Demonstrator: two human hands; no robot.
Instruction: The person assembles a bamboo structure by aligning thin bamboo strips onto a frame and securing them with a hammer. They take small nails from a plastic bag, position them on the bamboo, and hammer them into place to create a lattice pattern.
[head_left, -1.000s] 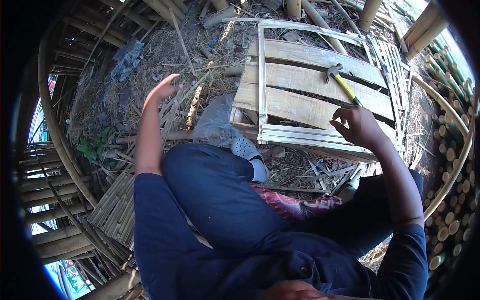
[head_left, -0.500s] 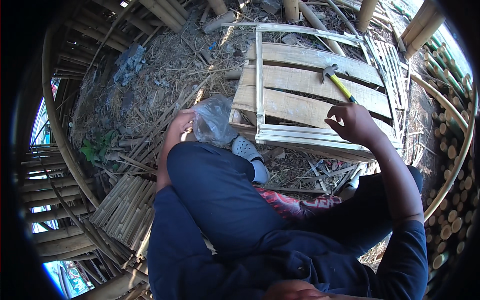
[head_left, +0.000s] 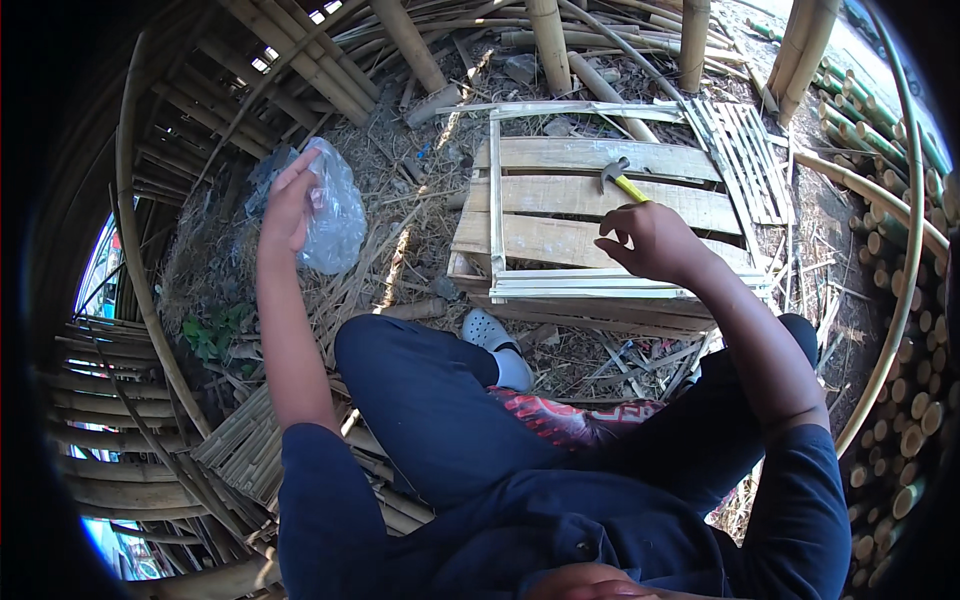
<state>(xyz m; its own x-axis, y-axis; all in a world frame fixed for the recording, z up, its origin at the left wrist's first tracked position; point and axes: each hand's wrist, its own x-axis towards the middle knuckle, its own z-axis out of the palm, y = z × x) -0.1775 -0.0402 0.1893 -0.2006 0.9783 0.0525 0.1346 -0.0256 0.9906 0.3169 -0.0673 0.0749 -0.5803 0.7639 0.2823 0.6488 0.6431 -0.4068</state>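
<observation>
My left hand (head_left: 288,208) is stretched out to the left above the littered ground, with a clear plastic bag (head_left: 338,220) hanging from its fingers. Over the near right part of a slatted wooden crate (head_left: 560,155), my right hand (head_left: 652,240) is held with its fingers curled in; whatever is inside them is hidden. A claw hammer (head_left: 622,178) with a yellow handle lies on the crate's boards, its handle end covered by my right hand. Thin pale bamboo strips (head_left: 495,200) form a frame along the crate's top edges.
A lattice of bamboo strips (head_left: 752,160) leans at the crate's right. Cut bamboo poles (head_left: 915,430) are stacked at far right. Split bamboo pieces (head_left: 245,445) lie by my left elbow. Bamboo posts (head_left: 548,50) stand behind the crate. My shoe (head_left: 484,330) is before it.
My left hand has carried the plastic bag up and to the left, away from beside my knee. My right hand stays over the crate by the hammer. The view has shifted slightly.
</observation>
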